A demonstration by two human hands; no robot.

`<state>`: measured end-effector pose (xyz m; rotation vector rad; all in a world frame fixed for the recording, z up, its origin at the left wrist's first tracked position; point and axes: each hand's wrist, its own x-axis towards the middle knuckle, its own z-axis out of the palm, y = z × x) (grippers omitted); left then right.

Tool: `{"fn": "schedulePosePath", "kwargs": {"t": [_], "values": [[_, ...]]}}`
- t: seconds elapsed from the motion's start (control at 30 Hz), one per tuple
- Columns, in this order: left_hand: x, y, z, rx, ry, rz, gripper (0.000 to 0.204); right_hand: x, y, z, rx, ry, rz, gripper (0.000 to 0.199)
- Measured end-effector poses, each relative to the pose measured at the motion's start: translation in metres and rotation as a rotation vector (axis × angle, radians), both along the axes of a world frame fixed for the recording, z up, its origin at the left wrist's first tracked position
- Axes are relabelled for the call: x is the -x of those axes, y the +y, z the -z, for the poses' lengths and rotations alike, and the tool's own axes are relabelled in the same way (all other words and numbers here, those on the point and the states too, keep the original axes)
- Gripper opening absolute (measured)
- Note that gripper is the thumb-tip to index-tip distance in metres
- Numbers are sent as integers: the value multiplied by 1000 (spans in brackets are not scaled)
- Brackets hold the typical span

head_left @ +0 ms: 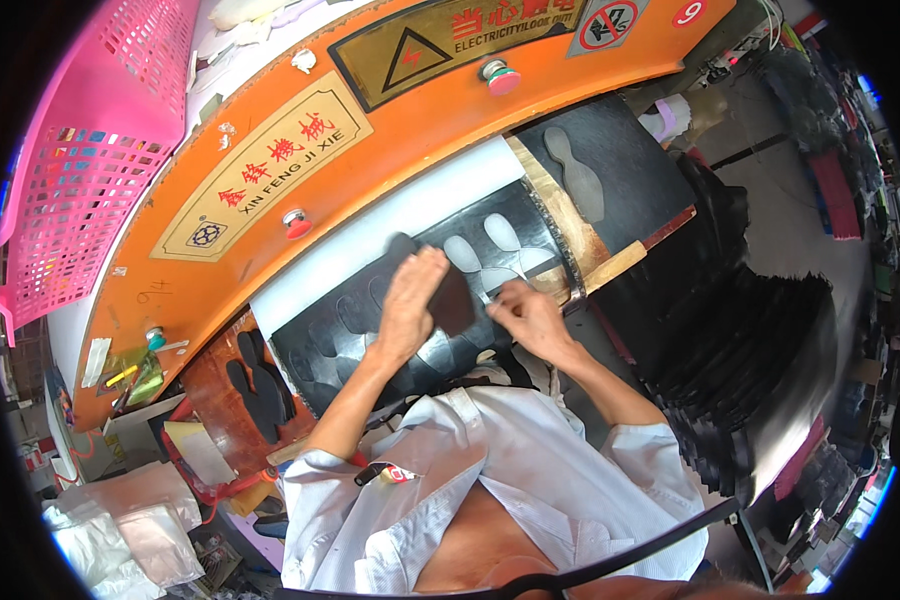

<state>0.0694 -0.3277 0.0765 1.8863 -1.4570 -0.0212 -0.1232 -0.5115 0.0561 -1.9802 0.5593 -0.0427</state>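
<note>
The left hand (410, 300) presses flat, fingers open, steadying the black sheet (370, 320) on the press bed (370, 235), while the right hand (530, 315) apparently pinches a cutting die (498, 262) near the sheet's right edge.

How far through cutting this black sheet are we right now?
Done: the black sheet on the orange press already shows several sole-shaped holes, and cut soles lie at the left. In hand: the left hand lies flat on the sheet; the right hand grips near the metal cutting die. Left: uncut areas of this sheet, plus the stacked black sheets on the right.
</note>
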Motion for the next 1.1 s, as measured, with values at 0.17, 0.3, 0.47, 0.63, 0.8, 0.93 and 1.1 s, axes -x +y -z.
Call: {"fn": "schedulePosePath", "kwargs": {"t": [0.17, 0.3, 0.47, 0.63, 0.8, 0.93, 1.1], "values": [[7, 7, 17, -397, 29, 281, 79, -24, -6, 38, -804, 146, 107, 23], [7, 8, 16, -416, -26, 289, 88, -22, -13, 48, -932, 77, 75, 15], [7, -2, 19, -277, 179, 153, 61, -18, -4, 34, -1009, 62, 188, 17], [7, 7, 11, -168, 766, -146, 27, -22, 16, 32, -637, -72, 95, 30], [13, 7, 13, -142, 708, -248, 29, -20, 23, 34, -617, -98, 134, 29], [11, -3, 25, -80, 219, -3, 31, -19, 23, 38, -623, -47, 193, 24], [15, -11, 33, -57, 31, -50, 41, -27, 31, 46, -644, -113, 238, 22]]}}
